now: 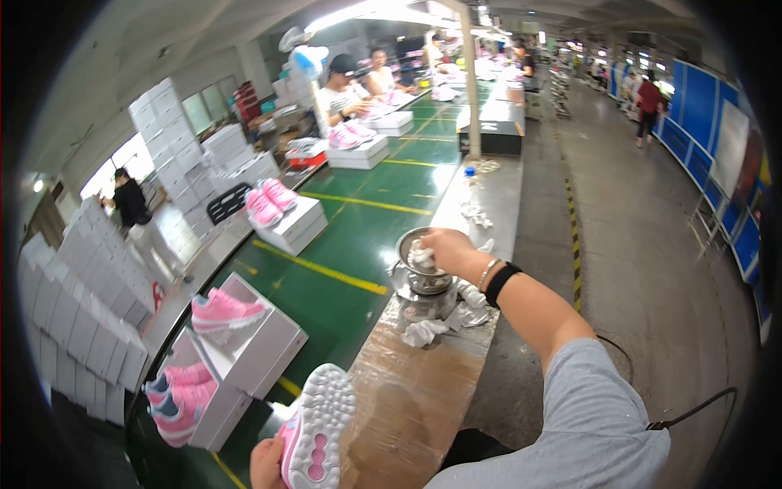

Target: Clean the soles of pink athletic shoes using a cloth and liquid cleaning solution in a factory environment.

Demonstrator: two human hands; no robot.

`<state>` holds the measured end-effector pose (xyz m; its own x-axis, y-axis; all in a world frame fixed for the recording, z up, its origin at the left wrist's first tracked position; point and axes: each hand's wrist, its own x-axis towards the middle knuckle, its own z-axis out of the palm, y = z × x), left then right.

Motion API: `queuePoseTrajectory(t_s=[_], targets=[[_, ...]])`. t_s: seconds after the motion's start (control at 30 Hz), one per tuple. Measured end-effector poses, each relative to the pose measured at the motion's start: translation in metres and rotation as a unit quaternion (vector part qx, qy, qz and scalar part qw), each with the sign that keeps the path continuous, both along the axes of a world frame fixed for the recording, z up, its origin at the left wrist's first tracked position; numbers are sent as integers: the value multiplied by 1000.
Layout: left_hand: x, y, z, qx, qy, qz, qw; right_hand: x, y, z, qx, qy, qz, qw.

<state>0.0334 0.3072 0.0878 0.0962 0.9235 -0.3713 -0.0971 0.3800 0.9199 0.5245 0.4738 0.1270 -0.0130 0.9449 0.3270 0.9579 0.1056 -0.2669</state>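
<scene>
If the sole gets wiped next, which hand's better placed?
Right, probably. The right hand is at a white wad over the metal bowl. The left hand is occupied, holding the pink shoe with its sole turned toward the camera.

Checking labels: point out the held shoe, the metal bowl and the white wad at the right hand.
Held shoe [321,422], head view: on the studded sole.
Metal bowl [404,244], head view: left inner wall.
White wad [419,256], head view: its crumpled visible side.
</scene>
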Motion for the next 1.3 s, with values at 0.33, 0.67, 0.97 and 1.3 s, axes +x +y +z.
queuePoseTrajectory(t_s=[0.33, 0.67, 0.97, 1.3], targets=[[20, -58, -27, -221, -113, 228, 942, -51, -46, 52, 193, 107, 155, 963], [26, -66, -33, -250, -90, 198, 943, -244, -159, -107, 77, 338, 369, 862], [31, -50, -32, -266, -119, 157, 944, -239, -177, -100, 55, 358, 324, 874], [35, -46, -40, -245, -63, 135, 958, -255, -139, -103, 44, 390, 282, 876]])
